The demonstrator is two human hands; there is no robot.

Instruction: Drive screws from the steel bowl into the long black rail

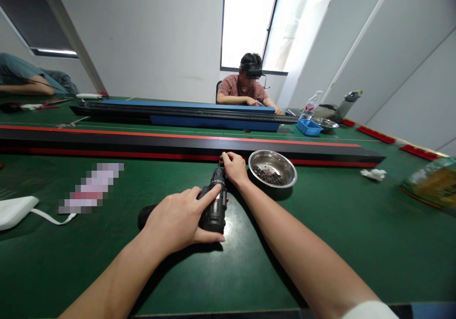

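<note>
My left hand [178, 217] is wrapped around a black cordless drill [214, 209], which lies sideways with its chuck facing away from me. The drill's bit points at the near side of a long black bar with red stripes [171, 144]. At the tip of the bit, my right hand [234, 167] has its fingers pinched together against the bar's edge. Whatever those fingers hold is too small to make out. Just right of that hand stands a steel bowl [259, 160] with many small dark screws [269, 176] in it.
A crumpled white tissue [373, 174] and a plastic bag [432, 183] lie to the right. A white device [16, 212] with a cable sits at left. Across the green table [342, 243], a person [245, 88] works behind blue and black bars [213, 119], near a blue basket [309, 127].
</note>
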